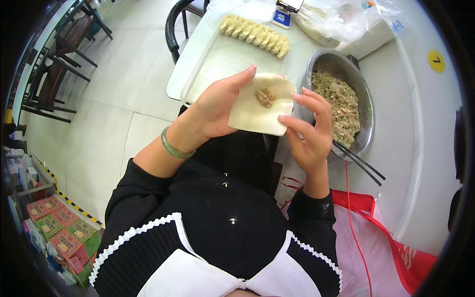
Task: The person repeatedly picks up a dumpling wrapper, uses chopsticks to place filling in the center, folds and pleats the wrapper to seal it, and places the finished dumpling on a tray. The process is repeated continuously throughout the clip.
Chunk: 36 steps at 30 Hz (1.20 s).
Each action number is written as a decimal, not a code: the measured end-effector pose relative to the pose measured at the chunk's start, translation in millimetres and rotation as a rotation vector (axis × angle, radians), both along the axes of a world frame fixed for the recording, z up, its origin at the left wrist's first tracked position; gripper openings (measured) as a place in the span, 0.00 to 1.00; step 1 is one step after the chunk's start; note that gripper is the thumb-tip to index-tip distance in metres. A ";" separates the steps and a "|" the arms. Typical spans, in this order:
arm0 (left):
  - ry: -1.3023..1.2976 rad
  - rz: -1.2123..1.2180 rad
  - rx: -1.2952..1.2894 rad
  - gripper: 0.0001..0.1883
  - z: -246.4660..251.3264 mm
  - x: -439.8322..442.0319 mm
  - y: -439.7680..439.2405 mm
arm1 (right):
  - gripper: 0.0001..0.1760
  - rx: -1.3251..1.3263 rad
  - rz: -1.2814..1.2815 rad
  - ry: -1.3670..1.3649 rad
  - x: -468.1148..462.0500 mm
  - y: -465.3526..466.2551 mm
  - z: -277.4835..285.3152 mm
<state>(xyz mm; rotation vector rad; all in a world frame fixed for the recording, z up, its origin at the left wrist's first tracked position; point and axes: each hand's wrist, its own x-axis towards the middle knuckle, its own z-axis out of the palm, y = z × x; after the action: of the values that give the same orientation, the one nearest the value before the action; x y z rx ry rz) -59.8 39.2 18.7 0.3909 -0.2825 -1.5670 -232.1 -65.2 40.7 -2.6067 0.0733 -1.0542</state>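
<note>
A square wonton wrapper of pale dough lies across my left hand, whose thumb is along its upper left edge. On the wrapper sits a small lump of minced filling. The fingertips of my right hand pinch the wrapper's right edge. Beyond my hands, a row of folded wontons stands at the far end of a shallow clear tray. Right of my right hand, a steel bowl holds much more of the minced filling. Black chopsticks rest over the bowl's near rim.
A phone on a blue-and-white stand and clear plastic bags are at the table's back. A red cord hangs by the bowl. Dark chairs stand left; stacked boxes lie lower left, a red-trimmed bag lower right.
</note>
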 end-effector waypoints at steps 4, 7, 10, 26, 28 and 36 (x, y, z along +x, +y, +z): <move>-0.189 -0.051 -0.052 0.24 -4.8 4.8 13.4 | 0.08 0.276 0.121 -0.009 20.9 0.2 5.7; -0.434 -0.111 -0.131 0.21 -6.7 4.0 18.5 | 0.08 0.321 0.056 0.011 31.2 3.4 7.9; -0.567 -0.135 -0.089 0.19 -7.4 4.8 17.3 | 0.06 0.291 0.040 0.025 35.5 2.2 5.9; -0.781 0.285 0.053 0.16 -11.1 -9.7 3.8 | 0.10 0.271 -0.214 -0.211 41.8 12.2 -23.4; -0.893 0.282 0.054 0.14 -13.6 -7.5 4.4 | 0.11 -0.009 -0.162 -0.215 42.1 13.2 -17.8; -0.904 0.373 0.019 0.11 -16.6 6.3 9.0 | 0.11 1.393 0.038 0.055 31.6 0.9 -5.3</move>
<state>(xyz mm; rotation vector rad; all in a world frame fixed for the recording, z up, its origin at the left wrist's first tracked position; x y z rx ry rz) -53.6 48.3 2.1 1.0946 -0.8336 -0.9462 -200.5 -64.3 35.4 -1.3403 0.5417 -0.5329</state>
